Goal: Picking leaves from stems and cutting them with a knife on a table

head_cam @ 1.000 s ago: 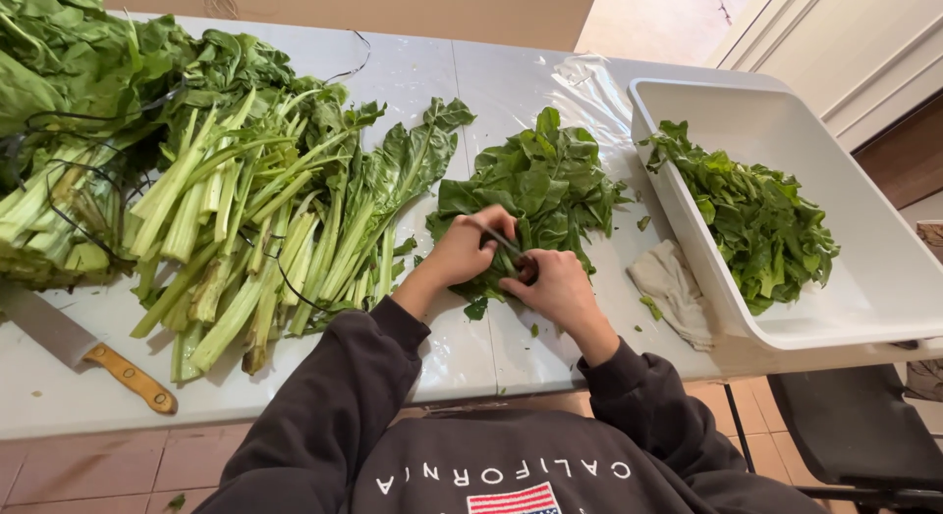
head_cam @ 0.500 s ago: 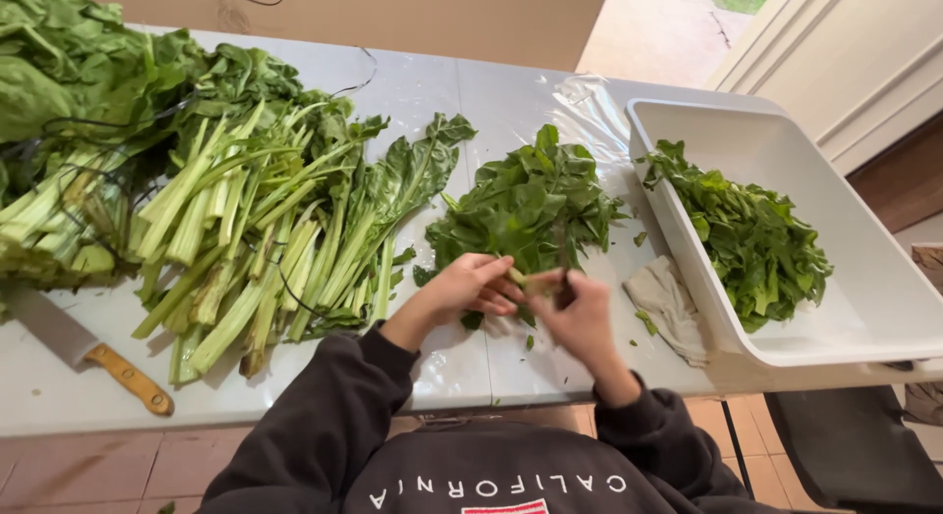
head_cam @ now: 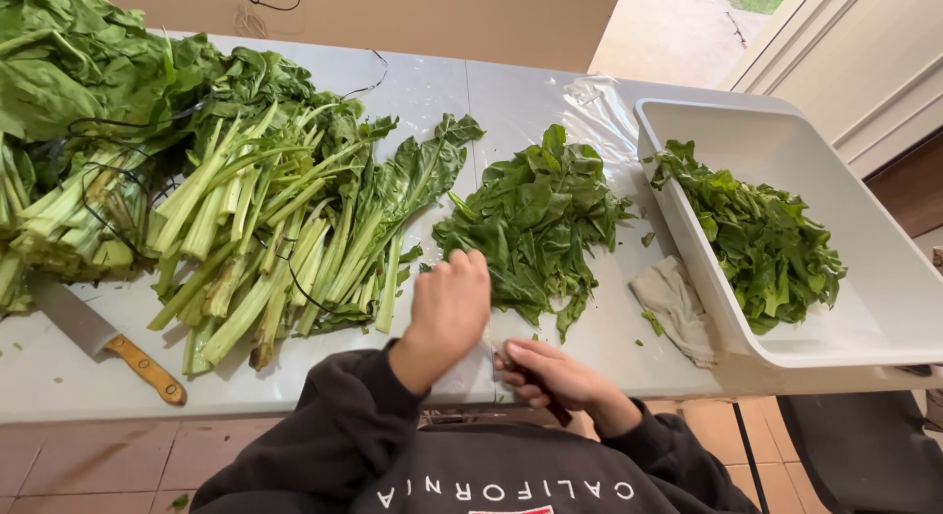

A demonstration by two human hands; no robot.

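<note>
A grey tabletop [head_cam: 511,92] covered with clear plastic film is filling most of the head view, with reddish floor tiles showing below its near edge and a pale wall and door frame running past its far right corner.

The left hand [head_cam: 447,313] is hovering over the near edge, knuckles up and fingers curled loosely inward; whether anything is pinched under them cannot be told. The right hand [head_cam: 550,372] is lying just beside it, right at the near edge, its fingers closing round a small dark-handled knife [head_cam: 535,384], of which only the handle and a glint of blade are showing. Both dark sleeves are coming up from the bottom of the view.

Just beyond the hands, at the middle of the tabletop, a pile of torn green leaves [head_cam: 535,219] is lying loose. Toward the left edge, long bunches of leafy stalks [head_cam: 265,239] are spreading out with their pale cut ends pointing at the near edge. A big knife with a wooden handle [head_cam: 103,342] is lying near the near left corner. A white tub [head_cam: 884,298] is hanging over the right edge, holding more picked leaves [head_cam: 761,239], and a crumpled white cloth [head_cam: 673,303] is touching its near wall.
</note>
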